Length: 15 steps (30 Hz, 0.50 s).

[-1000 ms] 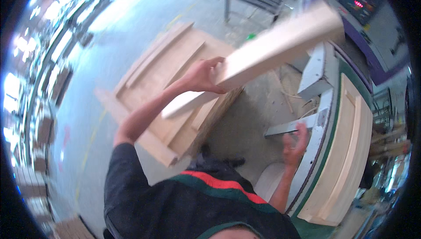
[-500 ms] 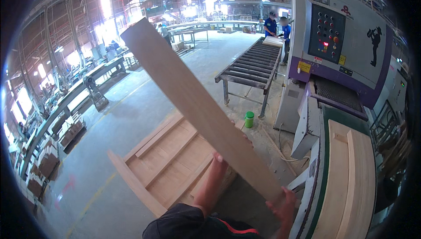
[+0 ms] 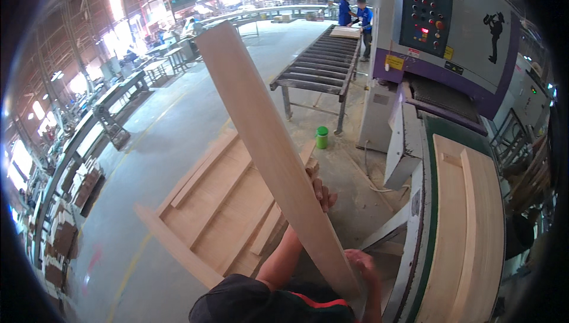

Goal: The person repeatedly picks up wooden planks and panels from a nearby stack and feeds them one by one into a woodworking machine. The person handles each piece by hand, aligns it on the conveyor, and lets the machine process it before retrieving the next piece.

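A long, flat wooden board (image 3: 267, 151) is held up at a slant in front of me, its far end raised to the upper left and its near end low by my body. My left hand (image 3: 320, 191) reaches behind the board, and its fingers curl round the right edge about midway along. Lower down, my right hand (image 3: 363, 261) grips the right edge close to the near end. Behind and below the board lies a wooden panel stack (image 3: 228, 195) with several long strips on it, partly hidden by the board and my left arm.
At right stands a large grey and purple machine (image 3: 441, 26) with a control panel. Wooden pieces (image 3: 453, 228) lie on its green infeed belt (image 3: 431, 234). Ahead are a roller table (image 3: 314, 62), two people in blue (image 3: 354, 17) and a green container (image 3: 322, 138) on the floor.
The board has swung to a steeper angle, and its near end has moved left. My right hand has shifted left with it. The view has turned slightly right.
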Motion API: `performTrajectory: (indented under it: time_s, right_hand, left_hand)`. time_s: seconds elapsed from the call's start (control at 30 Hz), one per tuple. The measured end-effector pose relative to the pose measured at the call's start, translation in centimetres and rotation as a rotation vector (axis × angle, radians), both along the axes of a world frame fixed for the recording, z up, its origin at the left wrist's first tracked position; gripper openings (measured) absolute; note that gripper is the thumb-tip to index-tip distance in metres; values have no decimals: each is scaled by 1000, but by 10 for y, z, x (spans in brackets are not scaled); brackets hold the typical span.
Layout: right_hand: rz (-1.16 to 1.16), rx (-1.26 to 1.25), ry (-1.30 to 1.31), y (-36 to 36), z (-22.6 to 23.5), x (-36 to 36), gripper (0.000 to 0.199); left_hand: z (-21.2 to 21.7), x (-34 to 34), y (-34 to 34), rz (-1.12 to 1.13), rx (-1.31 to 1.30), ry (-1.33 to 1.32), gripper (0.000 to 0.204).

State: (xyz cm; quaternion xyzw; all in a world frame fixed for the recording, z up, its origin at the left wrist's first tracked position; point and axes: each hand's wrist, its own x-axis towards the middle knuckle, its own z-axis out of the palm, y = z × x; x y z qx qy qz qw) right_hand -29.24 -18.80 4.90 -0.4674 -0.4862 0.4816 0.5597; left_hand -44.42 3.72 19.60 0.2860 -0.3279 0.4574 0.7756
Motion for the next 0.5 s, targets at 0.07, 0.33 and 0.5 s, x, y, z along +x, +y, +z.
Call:
performTrajectory:
  time_s: [0.07,0.33,0.5]
  right_hand:
    - [208,-19,69,3,-35,11,60]
    - [543,-296,307,-60,-127,20,67]
    - [145,-509,74,-135,-144,51,69]
  left_hand:
    - [-13,21,3,-138,-8,-54,95]
    - [-36,75,-19,-249,-198,49,63]
    - [-26,138,-40,-451,-272,-16,64]
